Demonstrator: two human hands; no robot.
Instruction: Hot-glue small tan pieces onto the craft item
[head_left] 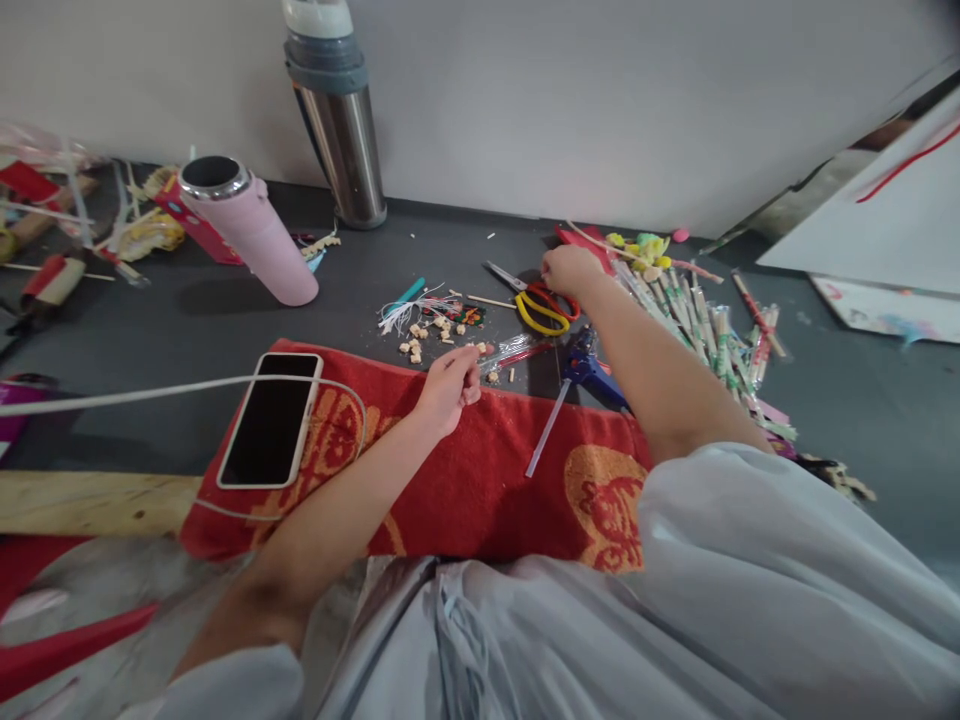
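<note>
My left hand point(448, 388) is closed above the edge of a red towel point(480, 470); whatever its curled fingers hold, if anything, is hidden. Just beyond it are small beige pieces point(416, 347) and a clear plastic wrapper point(517, 348). My right hand point(571, 272) reaches farther out, fingers bent down beside the scissors point(544, 305) with red and yellow handles. What those fingers pinch cannot be made out. A red packet point(583, 242) lies partly behind that hand. Below the right forearm sits a blue glue gun point(592, 370), its clear glue stick pointing towards me.
Wrapped sticks point(697, 320) are heaped on the right near a white board point(885, 220). A phone point(271, 420) with a white cable point(150, 397) lies on the towel's left. Behind stand a pink tumbler point(259, 235) and a steel flask point(341, 140). Craft scraps point(142, 235) clutter the far left.
</note>
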